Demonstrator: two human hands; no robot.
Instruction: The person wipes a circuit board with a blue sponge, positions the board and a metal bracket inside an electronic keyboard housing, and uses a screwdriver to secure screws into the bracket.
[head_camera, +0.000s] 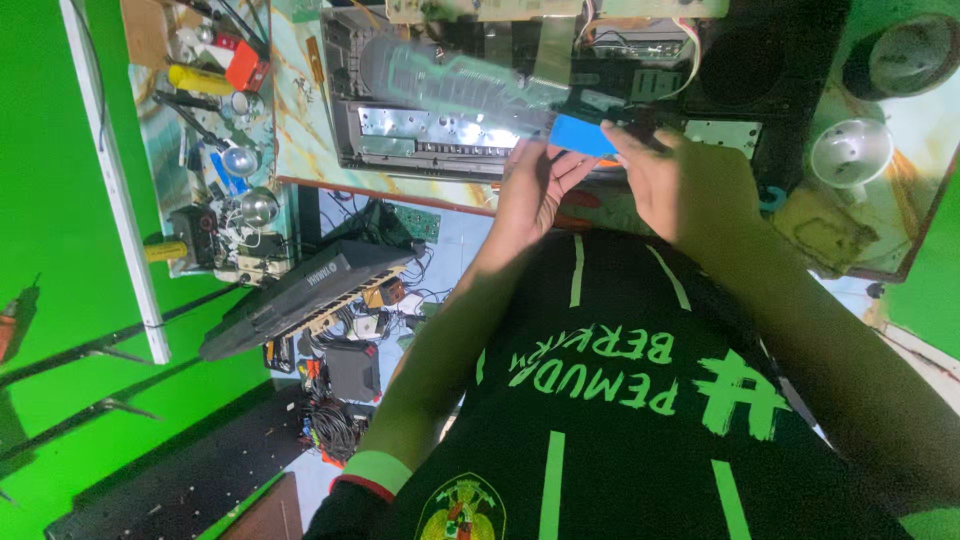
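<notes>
Both hands meet at the table's near edge, the right hand (690, 185) pinching a small flat blue plastic piece (583, 135), the left hand (535, 190) loosely spread beside it, before an opened grey electronics chassis (440, 110).

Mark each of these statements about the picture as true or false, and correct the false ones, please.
1. The hands are at a blue block-shaped thing. True: the left hand and the right hand both have fingers on it.
2. The opened device on the bench shows its inner metal parts and flat cables. True.
3. The person wears a white shirt. False: the shirt is black with green print and stripes.
4. A black keyboard instrument lies on the bench between the hands. False: it lies lower down, left of the person, among cables.
5. A yellow-handled tool lies at the upper left. True.
</notes>
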